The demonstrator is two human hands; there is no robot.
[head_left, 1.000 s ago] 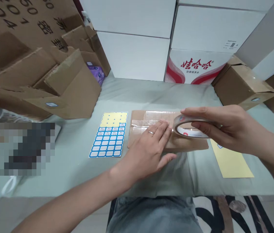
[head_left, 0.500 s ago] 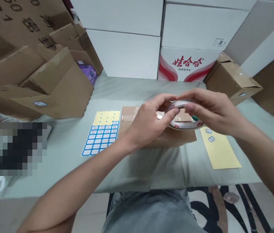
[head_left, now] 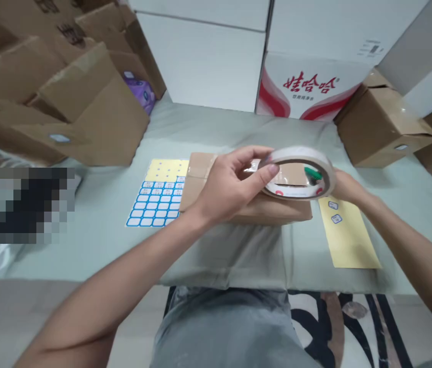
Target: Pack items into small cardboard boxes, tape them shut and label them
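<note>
My left hand [head_left: 231, 181] grips a roll of tape [head_left: 303, 153] by its left side, thumb inside the ring and fingers behind it. The roll is tilted, held above a small cardboard box [head_left: 273, 212]. Through the ring shows a green item [head_left: 312, 174], too little of it visible to name. My right hand [head_left: 348, 186] is just right of the roll and partly behind it, its fingers hidden. Below that hand lies a yellow backing sheet [head_left: 352, 248] with two small labels. Left of the box is a sheet of blue-edged labels [head_left: 150, 204].
Open cardboard boxes [head_left: 104, 117] stand on the left, a purple pack [head_left: 141, 94] behind them. White cartons [head_left: 204, 66] line the back. Another cardboard box [head_left: 380, 128] is at the right. A dark blurred-out object [head_left: 28, 204] lies near the left front.
My right hand has let go of the tape roll and moved right, behind it. My left hand keeps the roll, now tilted more toward me. The view has shifted downward.
</note>
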